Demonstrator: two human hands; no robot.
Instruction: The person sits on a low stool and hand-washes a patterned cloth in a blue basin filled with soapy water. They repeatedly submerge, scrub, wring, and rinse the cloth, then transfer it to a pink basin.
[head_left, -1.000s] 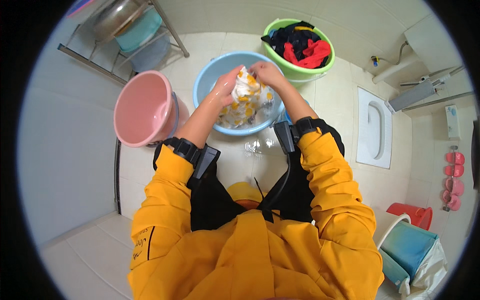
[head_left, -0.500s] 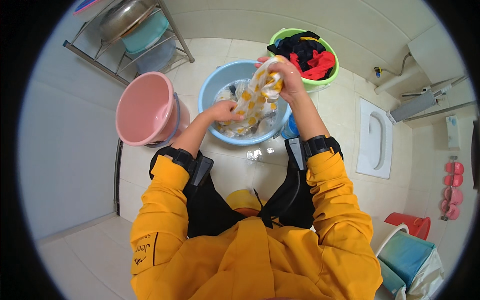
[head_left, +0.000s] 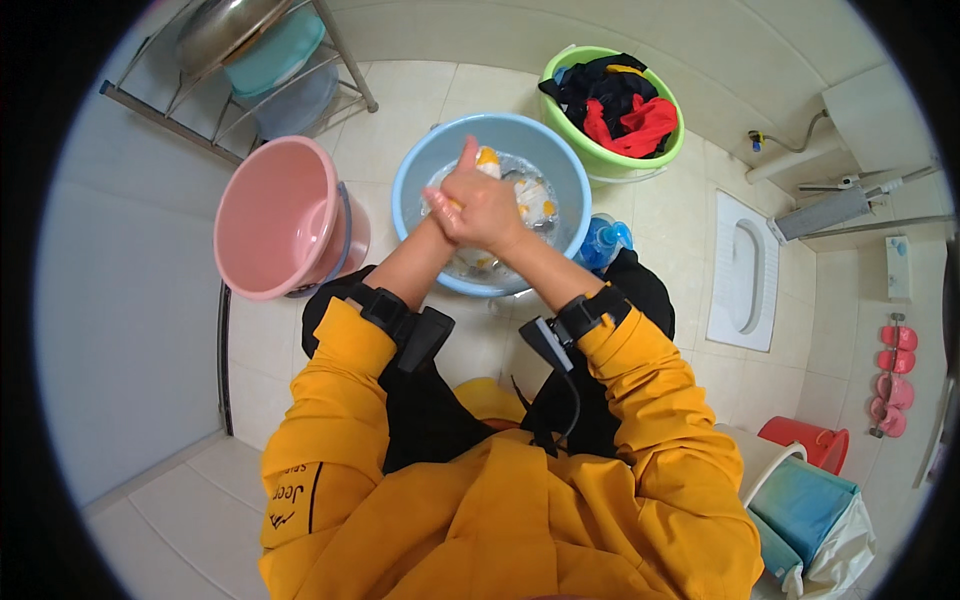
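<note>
Hands (head_left: 482, 208) together over blue basin (head_left: 402, 200), narrow tile gap (head_left: 382, 195), pink bucket's rim (head_left: 333, 182)

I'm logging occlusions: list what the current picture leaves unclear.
In the head view:
Yellow-patterned cloth between the hands: mostly covered by them.
Bottom of blue basin: hidden by soaking laundry.
Metal basin: cut off by top edge.
Green tub, deeper contents: under black-and-red clothing.
</note>
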